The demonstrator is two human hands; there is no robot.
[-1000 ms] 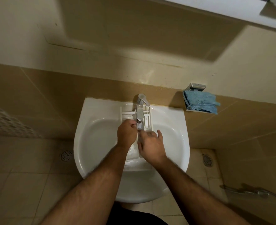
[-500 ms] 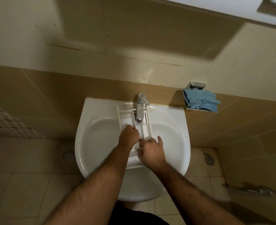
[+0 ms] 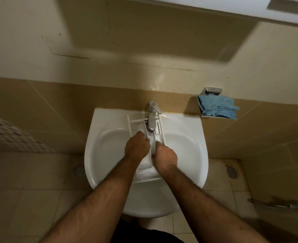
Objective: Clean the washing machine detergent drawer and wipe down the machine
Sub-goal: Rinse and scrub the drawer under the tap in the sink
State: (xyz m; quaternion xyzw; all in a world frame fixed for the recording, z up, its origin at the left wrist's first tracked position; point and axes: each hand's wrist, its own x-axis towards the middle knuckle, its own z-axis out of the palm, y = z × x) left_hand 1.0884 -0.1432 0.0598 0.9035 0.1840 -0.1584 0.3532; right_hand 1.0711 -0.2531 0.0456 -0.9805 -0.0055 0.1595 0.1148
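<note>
"Tan tiles go round a white sink (image 3: pixel 188 155). Where's the drawer?"

"Lying in the sink, under the tap (image 3: pixel 152 118). That detergent drawer (image 3: pixel 145 171) has the left hand (image 3: pixel 136 146) and right hand (image 3: pixel 165 156) curled on it."

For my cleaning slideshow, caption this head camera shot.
Both hands, left hand and right hand, hold a white detergent drawer under the tap in a sink.
</note>
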